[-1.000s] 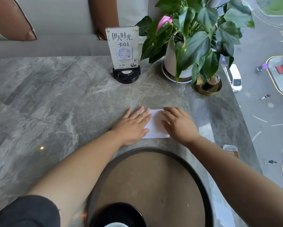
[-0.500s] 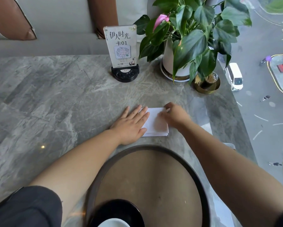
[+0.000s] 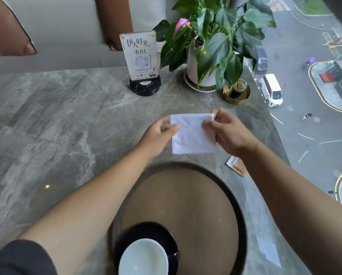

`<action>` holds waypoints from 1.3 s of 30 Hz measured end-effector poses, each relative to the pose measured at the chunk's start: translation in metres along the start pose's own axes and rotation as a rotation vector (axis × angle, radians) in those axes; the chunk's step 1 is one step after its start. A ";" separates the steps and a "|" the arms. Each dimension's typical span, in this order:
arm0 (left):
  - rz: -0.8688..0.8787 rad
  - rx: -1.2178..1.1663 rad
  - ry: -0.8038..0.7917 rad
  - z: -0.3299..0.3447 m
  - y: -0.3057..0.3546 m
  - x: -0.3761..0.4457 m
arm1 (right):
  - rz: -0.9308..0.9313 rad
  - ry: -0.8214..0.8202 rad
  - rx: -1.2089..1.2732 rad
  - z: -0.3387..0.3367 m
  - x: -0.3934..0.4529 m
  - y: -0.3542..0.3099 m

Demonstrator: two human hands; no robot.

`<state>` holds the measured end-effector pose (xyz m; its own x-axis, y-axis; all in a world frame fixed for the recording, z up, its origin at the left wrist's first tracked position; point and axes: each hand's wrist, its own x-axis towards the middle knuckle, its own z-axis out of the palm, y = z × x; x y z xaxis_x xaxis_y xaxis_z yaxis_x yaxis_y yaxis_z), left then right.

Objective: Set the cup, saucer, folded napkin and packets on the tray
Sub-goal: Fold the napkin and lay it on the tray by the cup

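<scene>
Both forearms reach forward over the grey veined marble worktop (image 3: 57, 124), converging beyond the far rim of the round brown tray with a dark raised rim (image 3: 243, 211). Between the hands hangs a white folded paper napkin (image 3: 193, 133), a flat rectangle. The left hand (image 3: 158, 133) comes in from the left with its wrist roughly straight, the thumb laid on the napkin's upper left face and the fingers curled behind it, pinching that corner. The right hand (image 3: 229, 132) mirrors it, knuckles bent, thumb and fingertips closed on the napkin's upper right corner and right edge. Whether the lower edge touches the worktop cannot be told.

On the near part of the tray sits a black glossy round saucer (image 3: 170, 239) carrying a white round cup (image 3: 143, 258), seen from above. A small white and orange-brown paper packet (image 3: 236, 165) lies on the worktop just under the right forearm, outside the tray.
</scene>
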<state>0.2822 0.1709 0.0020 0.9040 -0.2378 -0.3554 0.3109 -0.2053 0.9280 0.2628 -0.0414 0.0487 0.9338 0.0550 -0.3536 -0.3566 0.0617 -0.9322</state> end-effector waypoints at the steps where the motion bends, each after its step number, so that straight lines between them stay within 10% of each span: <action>1: 0.015 -0.045 -0.032 0.002 0.006 -0.007 | -0.002 0.003 0.043 -0.003 -0.014 -0.003; 21: -0.151 0.274 -0.124 0.090 -0.034 -0.226 | 0.209 0.237 -0.077 -0.017 -0.245 0.093; 39: 0.058 1.457 0.042 0.142 -0.075 -0.251 | 0.094 0.329 -0.857 -0.015 -0.247 0.161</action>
<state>-0.0101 0.1111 0.0059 0.9203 -0.2569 -0.2950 -0.2693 -0.9630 -0.0016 -0.0249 -0.0596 -0.0152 0.9103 -0.2720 -0.3122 -0.4102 -0.6951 -0.5905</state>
